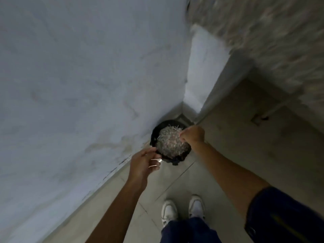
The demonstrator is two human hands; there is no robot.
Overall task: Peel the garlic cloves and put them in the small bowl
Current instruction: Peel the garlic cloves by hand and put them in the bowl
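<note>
A black bin (154,135) lined with a dark bag stands on the floor in the corner. It is heaped with pale garlic peels (170,142). My left hand (142,165) hovers at the bin's near left edge and grips a shiny metal vessel (157,163), of which only bright edges show past my fingers. My right hand (192,135) is over the far right side of the heap, fingers bunched and pointing down at the peels. Whether it pinches any peel is too blurred to tell. No garlic cloves are visible.
A white wall (78,93) runs along the left and meets a second wall (201,71) at the corner behind the bin. Grey floor tiles (228,146) spread to the right. My white shoes (182,211) stand below the bin. A speckled counter edge (271,32) juts in at the upper right.
</note>
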